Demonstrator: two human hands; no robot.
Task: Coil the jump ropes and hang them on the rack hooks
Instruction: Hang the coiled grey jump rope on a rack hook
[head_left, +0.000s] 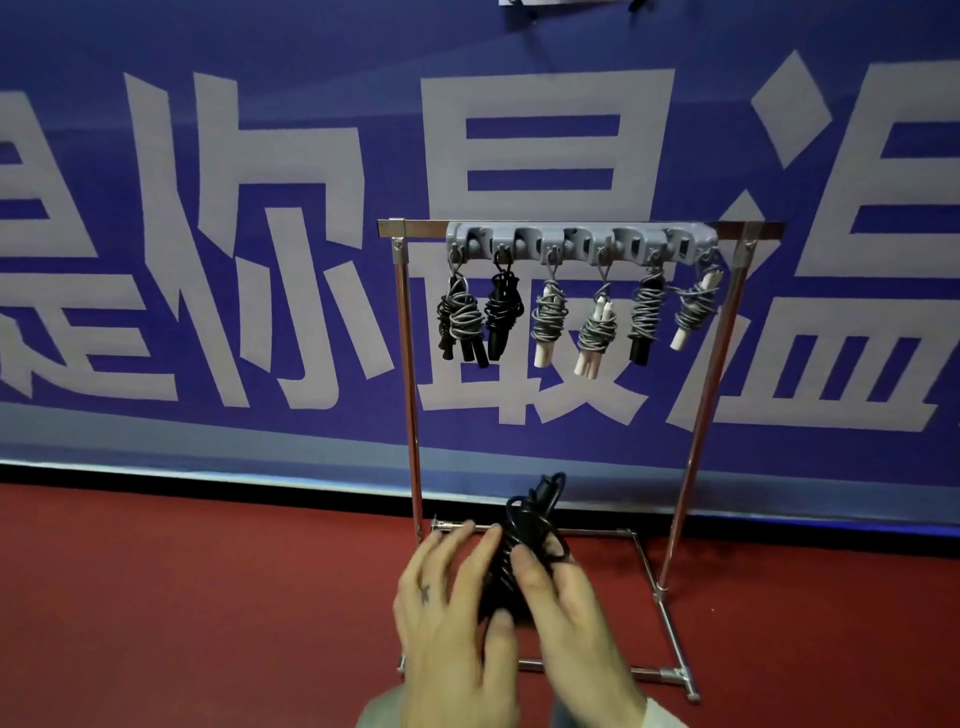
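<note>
Both hands, the left hand (452, 618) and right hand (566, 608), curl their fingers (524, 566) round a black jump rope (524, 540), a tight glossy bundle with one loop above them. Best to keep that loop free for hooking. Beyond the fingers, the chrome rack (691, 457) carries a grey plastic hook bar (582, 241), every hook seemingly hung with ropes (597, 327).
</note>
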